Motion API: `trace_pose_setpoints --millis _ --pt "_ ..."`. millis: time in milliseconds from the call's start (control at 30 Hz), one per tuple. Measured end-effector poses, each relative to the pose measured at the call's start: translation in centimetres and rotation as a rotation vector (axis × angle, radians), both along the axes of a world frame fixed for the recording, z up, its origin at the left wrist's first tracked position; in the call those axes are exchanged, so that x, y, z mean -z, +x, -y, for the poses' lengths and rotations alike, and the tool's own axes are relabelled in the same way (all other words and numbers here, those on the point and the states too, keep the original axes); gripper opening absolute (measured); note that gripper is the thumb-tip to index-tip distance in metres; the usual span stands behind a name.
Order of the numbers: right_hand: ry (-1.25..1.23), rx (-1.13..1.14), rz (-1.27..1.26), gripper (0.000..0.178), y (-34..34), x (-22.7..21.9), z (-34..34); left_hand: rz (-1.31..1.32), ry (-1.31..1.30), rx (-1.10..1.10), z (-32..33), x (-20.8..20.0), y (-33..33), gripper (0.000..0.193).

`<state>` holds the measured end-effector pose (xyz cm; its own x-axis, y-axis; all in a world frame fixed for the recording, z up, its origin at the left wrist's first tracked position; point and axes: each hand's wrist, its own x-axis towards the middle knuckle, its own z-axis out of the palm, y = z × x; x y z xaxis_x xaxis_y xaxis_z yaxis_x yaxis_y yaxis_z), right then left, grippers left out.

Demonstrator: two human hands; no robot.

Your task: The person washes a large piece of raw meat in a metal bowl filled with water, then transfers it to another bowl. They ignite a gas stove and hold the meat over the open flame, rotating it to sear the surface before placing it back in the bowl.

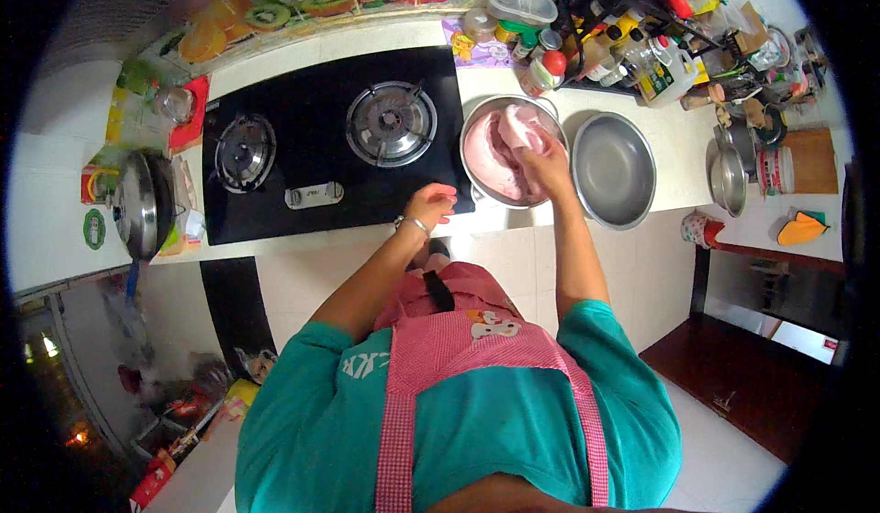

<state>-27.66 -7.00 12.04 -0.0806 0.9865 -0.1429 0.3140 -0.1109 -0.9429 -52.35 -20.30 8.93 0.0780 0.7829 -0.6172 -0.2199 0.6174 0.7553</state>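
My right hand (548, 166) is in a round metal pot (502, 202) on the counter, its fingers closed on a pale pink piece (521, 128) that looks like raw meat. More pink content (488, 157) fills the pot around it; whether it is liquid or meat I cannot tell. Over the front edge of the black gas stove (302, 169), left of the pot, hovers my left hand (434, 205). Its fingers are loosely bent and apart, with nothing visible in them. A grey metal basin (614, 169) with nothing in it stands just right of the pot.
Two burners (391, 123) sit on the stove. Jars (541, 71) and a crowded rack of bottles (632, 50) stand behind the pot and basin. A lidded pan (142, 206) is at the far left, and a saucepan (729, 183) at the right wall.
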Motion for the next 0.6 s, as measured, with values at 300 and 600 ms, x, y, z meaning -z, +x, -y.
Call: trace_pose_setpoints --millis 300,600 --pt "-0.119 -0.129 -0.81 0.054 4.2 -13.1 -1.4 -0.199 0.407 0.126 -8.0 0.2 2.6 0.055" --pt "0.005 -0.201 -1.037 0.079 3.2 -18.0 -0.8 -0.252 0.612 0.275 -14.0 -2.1 10.0 0.089"
